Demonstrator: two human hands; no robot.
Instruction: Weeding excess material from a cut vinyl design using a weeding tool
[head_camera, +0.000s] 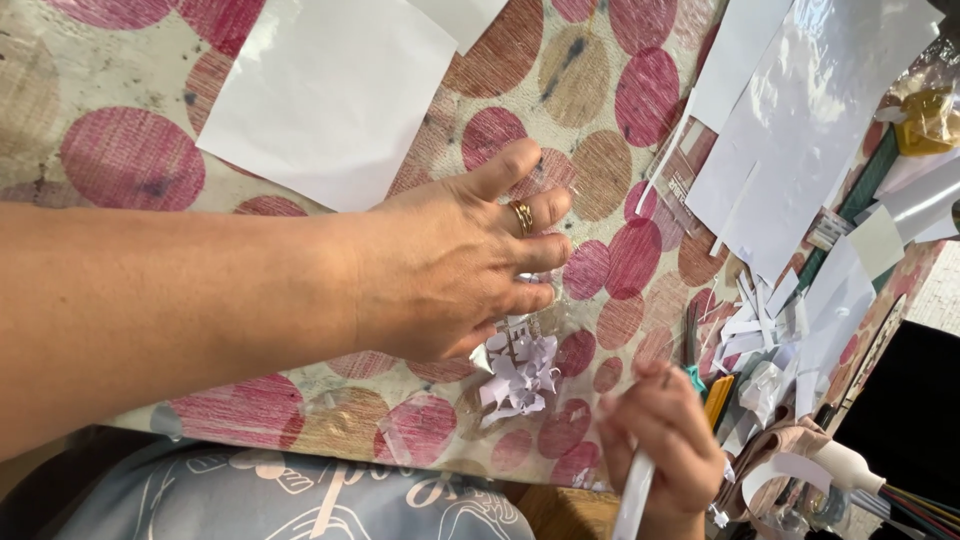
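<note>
Left hand, fingers loosely curled and gripping nothing, presses a clear plastic sleeve above a finished-looking white paper flower; right hand is clamped on a white strip, with further cut strips lying unused.

— How is the scene lit?
— Bright, soft daylight is cast across the pink-and-tan spotted tablecloth; glare is seen on the clear plastic sheet at the upper right.
— Are shadows found?
— Only a faint one, under the bare left hand.
— Is anything blurred?
— The right hand and the forearm are slightly softened; the frame is tilted.
</note>
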